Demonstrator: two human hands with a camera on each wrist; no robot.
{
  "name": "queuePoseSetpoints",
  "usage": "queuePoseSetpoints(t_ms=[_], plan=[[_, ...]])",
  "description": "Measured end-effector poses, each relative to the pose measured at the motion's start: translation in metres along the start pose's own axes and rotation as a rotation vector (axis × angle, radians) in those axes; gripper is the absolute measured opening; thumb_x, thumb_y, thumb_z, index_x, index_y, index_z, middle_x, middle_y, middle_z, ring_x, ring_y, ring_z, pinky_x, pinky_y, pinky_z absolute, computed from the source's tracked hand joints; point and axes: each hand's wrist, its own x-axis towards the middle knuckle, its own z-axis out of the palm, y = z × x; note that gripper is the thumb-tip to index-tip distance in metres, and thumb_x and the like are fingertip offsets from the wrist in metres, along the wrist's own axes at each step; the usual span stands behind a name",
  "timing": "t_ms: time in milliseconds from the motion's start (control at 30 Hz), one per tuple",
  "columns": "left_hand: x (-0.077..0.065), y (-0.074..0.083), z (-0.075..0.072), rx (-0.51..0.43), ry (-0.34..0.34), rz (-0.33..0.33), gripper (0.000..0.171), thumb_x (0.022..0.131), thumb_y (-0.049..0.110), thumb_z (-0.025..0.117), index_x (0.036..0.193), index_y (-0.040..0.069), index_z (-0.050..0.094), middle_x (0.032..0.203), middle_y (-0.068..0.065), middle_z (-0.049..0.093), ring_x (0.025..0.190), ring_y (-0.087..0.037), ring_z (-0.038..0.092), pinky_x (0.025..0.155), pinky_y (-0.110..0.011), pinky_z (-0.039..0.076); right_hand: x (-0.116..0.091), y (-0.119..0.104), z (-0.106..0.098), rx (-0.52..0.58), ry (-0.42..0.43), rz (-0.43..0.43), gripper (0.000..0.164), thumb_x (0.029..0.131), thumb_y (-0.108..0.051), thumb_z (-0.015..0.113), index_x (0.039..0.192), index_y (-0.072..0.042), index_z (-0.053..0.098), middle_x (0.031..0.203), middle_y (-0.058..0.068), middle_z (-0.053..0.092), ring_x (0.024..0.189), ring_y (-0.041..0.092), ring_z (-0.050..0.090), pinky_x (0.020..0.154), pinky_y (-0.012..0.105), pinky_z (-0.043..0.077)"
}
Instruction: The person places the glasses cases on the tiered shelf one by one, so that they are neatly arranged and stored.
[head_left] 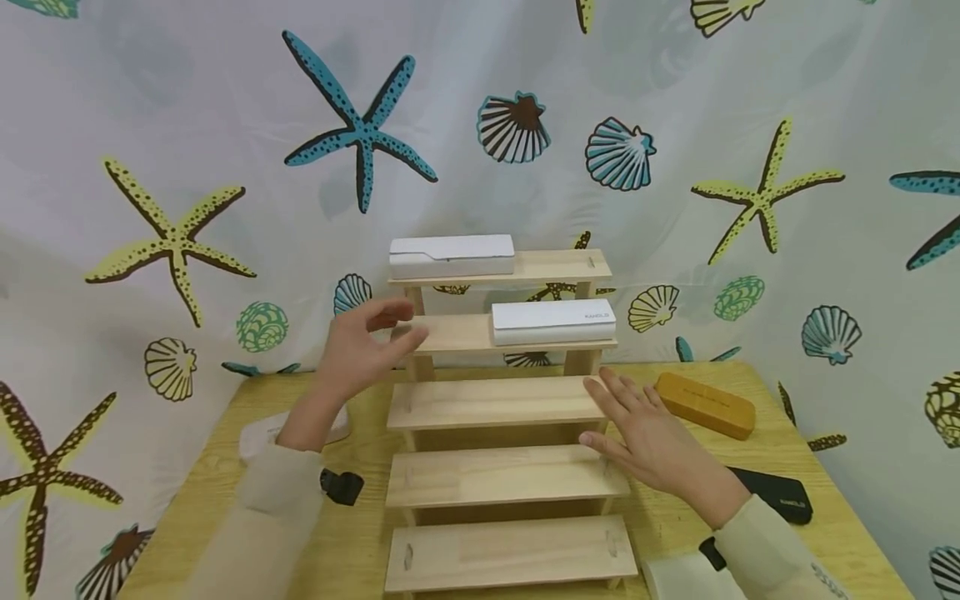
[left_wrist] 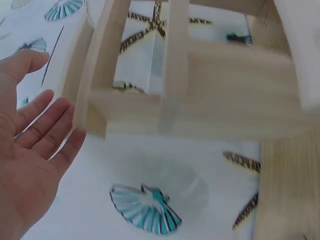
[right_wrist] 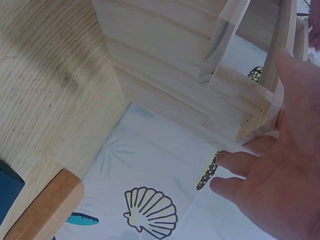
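Centrally, we see a pale wooden stand with five stepped shelves, set on a wood-grained table before a white cloth printed with starfish and shells. One white case lies at the left of the top shelf; another white case lies at the right of the second. The three lower shelves hold nothing.

Left of centre, the left hand holds nothing, its thumb and curved fingers parted beside the second shelf's left end. Right of centre, the right hand is also free, fingers extended by the third shelf's right end; we cannot tell whether it touches the wood.

At the right of the frame, an orange case and a black case rest on the table.

We judge the main risk to be a knock: either hand catching a shelf end could shake the stand and slide a white case off its narrow shelf. The right forearm might also brush the black case.

For writing, we make out what looks like "KANOLD" on the second-shelf case and again on the black one, though the letters are small. Marks on the orange case are too faint to read.
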Motion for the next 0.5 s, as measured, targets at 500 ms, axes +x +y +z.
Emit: queuePoseSetpoints(t_ms=[500], plan=[[-0.076,-0.099,-0.057,0.161,0.001,-0.245,0.06,0.099,0.039,0.076,0.145,0.005,0.06,0.141,-0.019,0.067,0.127,-0.033,0.062,0.105,-0.025,0.047,0.0,0.002,0.001,-0.007,0.006,0.001,0.076,0.107,-0.05,0.056,0.166,-0.008,0.033,0.172,0.023,0.026,0.155,0.05,0.033,0.122,0.072,0.027]])
